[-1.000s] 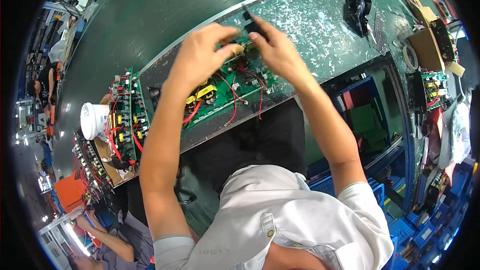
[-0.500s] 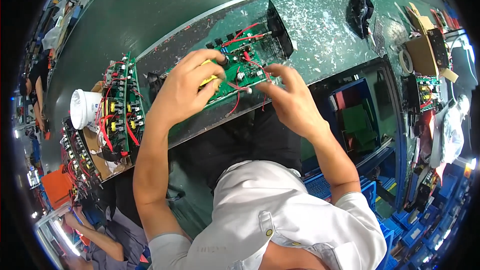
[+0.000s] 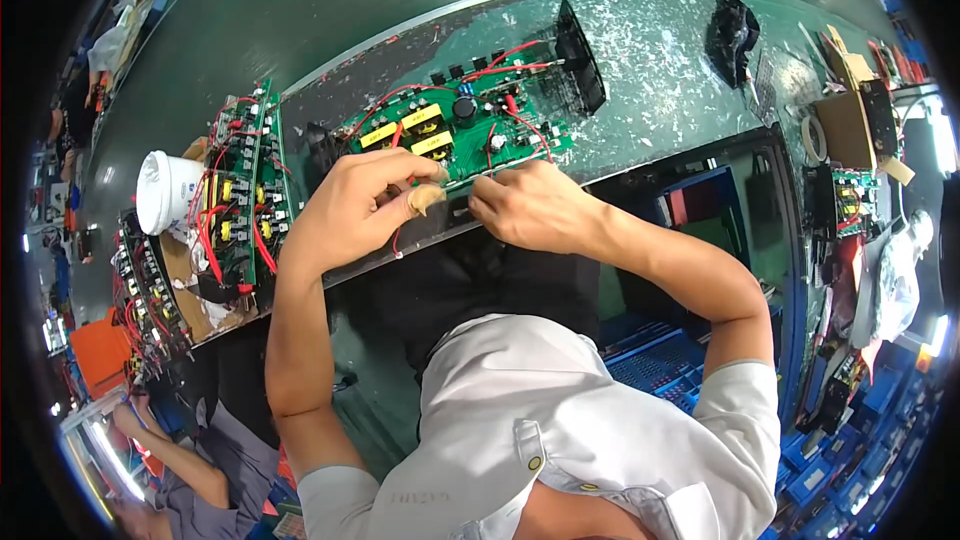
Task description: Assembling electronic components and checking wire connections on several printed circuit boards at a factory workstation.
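A green circuit board [image 3: 520, 135] lies on the bench before me, with yellow block components [image 3: 425, 120], a dark round capacitor [image 3: 464, 108] and red wires [image 3: 500, 62] on it. At its far right end stands a black panel [image 3: 580, 55]. My left hand [image 3: 365, 202] is bent over the board's near edge, thumb and fingers closed together; a tan covering wraps its thumb tip. Close beside it, my right hand [image 3: 535, 205] has its fingers curled into a pinch at the same edge. What either hand pinches is hidden by the fingers.
To the left, more wired boards [image 3: 240, 190] stand upright near a white bucket [image 3: 168, 192]. A crumpled black bag [image 3: 732, 35] lies at the far right of the bench, with a tape roll [image 3: 812, 130] and cardboard box [image 3: 850, 130] further right. A co-worker's arm [image 3: 180, 460] shows at lower left.
My right hand has moved left and nearer me, closing into a pinch beside my left hand. My left hand has drawn back from over the board to its near edge, uncovering the yellow components.
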The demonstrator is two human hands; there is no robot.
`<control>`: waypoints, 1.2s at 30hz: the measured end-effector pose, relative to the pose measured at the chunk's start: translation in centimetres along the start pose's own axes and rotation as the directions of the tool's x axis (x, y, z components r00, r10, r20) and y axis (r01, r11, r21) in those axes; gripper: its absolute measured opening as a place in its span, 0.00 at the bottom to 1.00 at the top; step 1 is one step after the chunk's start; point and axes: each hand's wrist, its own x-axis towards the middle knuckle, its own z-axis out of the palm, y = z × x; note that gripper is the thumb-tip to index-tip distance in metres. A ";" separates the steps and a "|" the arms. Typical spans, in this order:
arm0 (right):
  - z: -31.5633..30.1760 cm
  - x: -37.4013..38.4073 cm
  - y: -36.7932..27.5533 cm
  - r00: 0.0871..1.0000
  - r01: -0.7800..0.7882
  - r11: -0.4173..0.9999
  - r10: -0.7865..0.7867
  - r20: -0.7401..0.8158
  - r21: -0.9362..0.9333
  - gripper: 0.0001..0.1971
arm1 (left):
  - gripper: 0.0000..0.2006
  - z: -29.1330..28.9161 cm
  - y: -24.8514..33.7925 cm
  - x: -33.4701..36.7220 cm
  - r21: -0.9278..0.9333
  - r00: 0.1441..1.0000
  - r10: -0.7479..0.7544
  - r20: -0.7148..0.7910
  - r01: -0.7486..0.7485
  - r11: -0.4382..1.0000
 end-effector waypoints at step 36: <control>2.0 -2.8 -1.2 0.679 -0.316 0.552 0.700 -0.223 0.771 0.11 | 0.10 -0.5 -1.4 11.3 0.625 0.997 -0.071 -0.022 0.069 0.777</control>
